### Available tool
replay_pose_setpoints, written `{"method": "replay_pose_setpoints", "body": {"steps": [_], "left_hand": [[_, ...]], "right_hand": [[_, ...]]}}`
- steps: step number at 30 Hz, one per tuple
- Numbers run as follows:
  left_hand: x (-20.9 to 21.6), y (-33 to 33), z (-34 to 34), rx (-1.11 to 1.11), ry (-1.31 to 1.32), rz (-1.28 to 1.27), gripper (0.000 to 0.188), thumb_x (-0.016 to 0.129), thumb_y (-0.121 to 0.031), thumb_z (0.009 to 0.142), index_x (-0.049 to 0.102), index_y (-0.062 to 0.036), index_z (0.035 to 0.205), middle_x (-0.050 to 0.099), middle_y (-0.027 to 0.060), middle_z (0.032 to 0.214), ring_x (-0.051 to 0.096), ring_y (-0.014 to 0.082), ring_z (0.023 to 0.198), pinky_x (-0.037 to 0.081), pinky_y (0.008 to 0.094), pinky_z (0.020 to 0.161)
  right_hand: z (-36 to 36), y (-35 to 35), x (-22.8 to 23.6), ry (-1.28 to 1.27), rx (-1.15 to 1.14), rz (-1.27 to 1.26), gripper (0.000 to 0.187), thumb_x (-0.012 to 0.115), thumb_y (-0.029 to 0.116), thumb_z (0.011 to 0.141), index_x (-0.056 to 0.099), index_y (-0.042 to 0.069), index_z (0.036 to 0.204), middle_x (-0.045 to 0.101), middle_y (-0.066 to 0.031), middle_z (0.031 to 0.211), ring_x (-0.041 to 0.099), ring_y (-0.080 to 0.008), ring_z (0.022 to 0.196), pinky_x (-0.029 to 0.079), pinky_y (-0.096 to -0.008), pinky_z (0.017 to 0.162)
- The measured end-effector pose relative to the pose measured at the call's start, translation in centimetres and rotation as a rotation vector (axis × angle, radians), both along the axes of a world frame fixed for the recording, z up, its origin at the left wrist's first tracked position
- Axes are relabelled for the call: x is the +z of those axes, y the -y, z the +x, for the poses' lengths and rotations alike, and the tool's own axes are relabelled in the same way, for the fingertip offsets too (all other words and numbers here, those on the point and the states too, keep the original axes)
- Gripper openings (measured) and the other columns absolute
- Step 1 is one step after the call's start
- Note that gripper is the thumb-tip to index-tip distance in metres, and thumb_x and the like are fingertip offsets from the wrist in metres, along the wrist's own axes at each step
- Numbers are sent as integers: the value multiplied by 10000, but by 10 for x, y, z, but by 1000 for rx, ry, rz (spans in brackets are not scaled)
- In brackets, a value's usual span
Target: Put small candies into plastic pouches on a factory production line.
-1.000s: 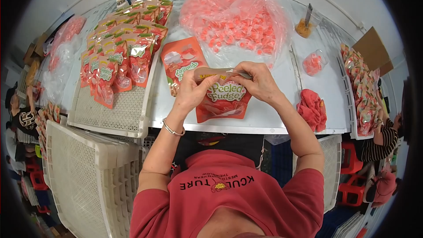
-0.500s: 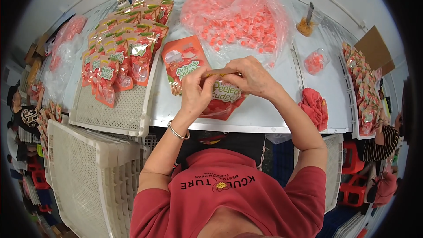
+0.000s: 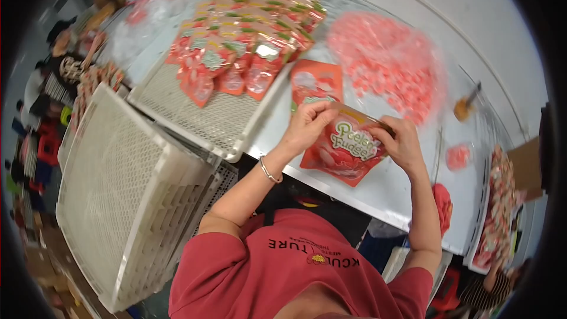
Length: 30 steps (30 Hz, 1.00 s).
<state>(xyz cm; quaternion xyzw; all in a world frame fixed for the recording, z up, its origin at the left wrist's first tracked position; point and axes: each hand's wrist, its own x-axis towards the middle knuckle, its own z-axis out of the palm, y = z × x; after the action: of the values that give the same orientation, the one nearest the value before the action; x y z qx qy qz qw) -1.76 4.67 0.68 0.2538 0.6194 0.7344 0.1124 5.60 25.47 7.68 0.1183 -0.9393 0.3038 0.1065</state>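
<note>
A red stand-up candy pouch [image 3: 338,159] hangs between my hands, its printed front facing me and tilted. My left hand [image 3: 307,125] pinches its upper left corner, and a bangle sits on that wrist. The upper right corner is gripped by my right hand [image 3: 403,142], fingers curled over the edge. Whether the top is sealed I cannot tell. Behind my left hand, a second red pouch [image 3: 317,78] lies on the table, partly covered. Beyond it spreads a clear plastic bag [image 3: 378,38] full of small wrapped pink candies.
Rows of filled pouches [image 3: 233,53] lie on a white perforated tray [image 3: 162,106] at the left. Stacked trays [image 3: 109,195] stand below it. Rightward are a clear candy container [image 3: 458,156], a cup [image 3: 462,110], a red cloth [image 3: 442,201] and another pouch-filled tray [image 3: 495,212].
My hands have moved apart along the pouch's top edge, and more of its front shows. The whole view has swung left and tilted.
</note>
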Motion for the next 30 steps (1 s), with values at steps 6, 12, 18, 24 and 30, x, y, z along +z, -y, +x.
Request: {"method": "replay_pose_setpoints", "body": {"steps": [6,12,18,24,30], "left_hand": [[23,64,-31,417,-139,10,235,583,-179,875,622,27,979,585,8,758,509,62,703,423,237,600],[2,167,-90,1036,-453,-91,716,674,-364,783,359,-51,1345,363,234,1353,325,307,1286,297,397,1028],[-75,155,-134,1168,-91,-968,1161,706,-697,529,142,-259,1445,116,276,1448,89,490,1324,151,585,1047],[-116,137,-151,950,-347,-1134,1100,663,-725,554,141,-331,1438,110,247,1465,57,543,1304,151,678,981],[-97,126,-170,969,-175,-1168,1091,657,-747,540,137,-381,1426,66,251,1471,29,549,1303,185,719,925]], "right_hand": [[-69,54,-2,66,88,-159,198,614,145,826,655,-5,949,617,-79,677,541,-98,611,428,-260,566],[-195,160,-13,-222,116,-326,243,595,151,822,635,60,1044,637,-148,771,615,-214,694,464,-318,648],[-286,186,-84,-108,41,-76,298,579,169,801,638,146,1092,600,-161,1086,558,-328,1021,444,-411,870],[-225,150,-118,-438,53,-298,309,645,249,760,635,31,980,580,-203,1024,532,-364,1003,438,-416,846],[-180,-101,-167,-190,-761,10,458,647,336,771,552,88,1145,458,-219,1255,457,-371,1134,380,-474,933]]}}
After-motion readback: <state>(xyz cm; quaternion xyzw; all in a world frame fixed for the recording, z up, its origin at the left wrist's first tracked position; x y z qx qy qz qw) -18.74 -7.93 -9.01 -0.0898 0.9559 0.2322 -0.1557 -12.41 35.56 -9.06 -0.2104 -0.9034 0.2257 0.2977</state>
